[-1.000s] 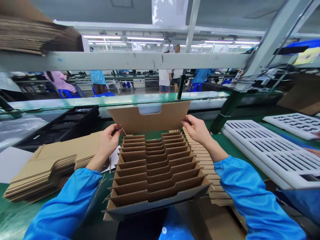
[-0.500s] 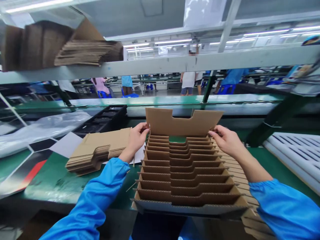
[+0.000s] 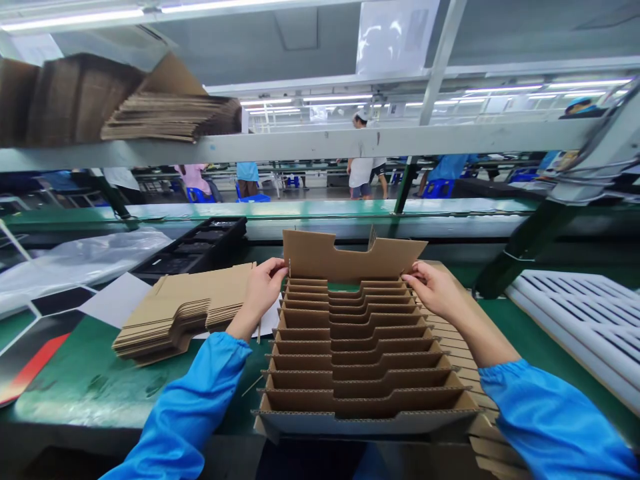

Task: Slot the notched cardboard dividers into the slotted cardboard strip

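Note:
My left hand pinches the left end of a notched cardboard divider, and my right hand pinches its right end. The divider stands upright at the far end of a cardboard partition grid, rising above the others. Several cross dividers run through the grid, each with a cutout in its upper edge. The slots where the held divider meets the side strips are partly hidden by my fingers. Left of my left hand lies a stack of similar notched cardboard dividers.
Slotted cardboard strips lie along the grid's right side. White slatted panels rest at the right. Black trays and plastic sheeting are at the left. A shelf beam carrying cardboard stacks crosses above the green bench.
The camera view has shifted, so the bench scene sits lower and further left. Both hands keep their pinch on the divider, which stands in nearly the same place on the grid.

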`<state>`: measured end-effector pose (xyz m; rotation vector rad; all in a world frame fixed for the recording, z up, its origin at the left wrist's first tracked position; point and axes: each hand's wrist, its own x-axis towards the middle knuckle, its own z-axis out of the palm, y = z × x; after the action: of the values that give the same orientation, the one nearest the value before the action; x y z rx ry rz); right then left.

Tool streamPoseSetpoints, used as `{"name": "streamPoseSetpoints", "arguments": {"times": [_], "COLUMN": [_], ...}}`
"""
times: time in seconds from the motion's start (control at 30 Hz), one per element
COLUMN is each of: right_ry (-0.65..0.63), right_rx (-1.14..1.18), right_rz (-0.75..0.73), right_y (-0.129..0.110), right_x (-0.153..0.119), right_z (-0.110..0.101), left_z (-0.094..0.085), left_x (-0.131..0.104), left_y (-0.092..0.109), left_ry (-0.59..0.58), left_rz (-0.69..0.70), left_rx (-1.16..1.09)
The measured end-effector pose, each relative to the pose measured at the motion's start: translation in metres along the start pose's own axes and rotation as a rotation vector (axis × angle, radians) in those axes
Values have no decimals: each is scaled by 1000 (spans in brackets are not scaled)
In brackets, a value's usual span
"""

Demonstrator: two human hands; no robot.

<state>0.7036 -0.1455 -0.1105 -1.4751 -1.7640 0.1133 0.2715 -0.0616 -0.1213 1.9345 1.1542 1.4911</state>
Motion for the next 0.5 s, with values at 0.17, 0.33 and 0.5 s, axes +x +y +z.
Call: {"name": "streamPoseSetpoints", "arguments": {"times": [0.17,0.33,0.5], "right_ry": [7,49,19], "right_rx": [33,3,-22], "right_rz": [28,26,-3], "right_y": [2,-8,1], "right_x": [0,1,-1], "right_z": [2,1,6], "left_z": [-3,-7,-5], "left_x": [3,9,7], "left_y": [-2,-4,-18], "left_ry": [-59,-115,-173], "left_rz": [4,14,-24], "left_rx": [0,-6,10]}}
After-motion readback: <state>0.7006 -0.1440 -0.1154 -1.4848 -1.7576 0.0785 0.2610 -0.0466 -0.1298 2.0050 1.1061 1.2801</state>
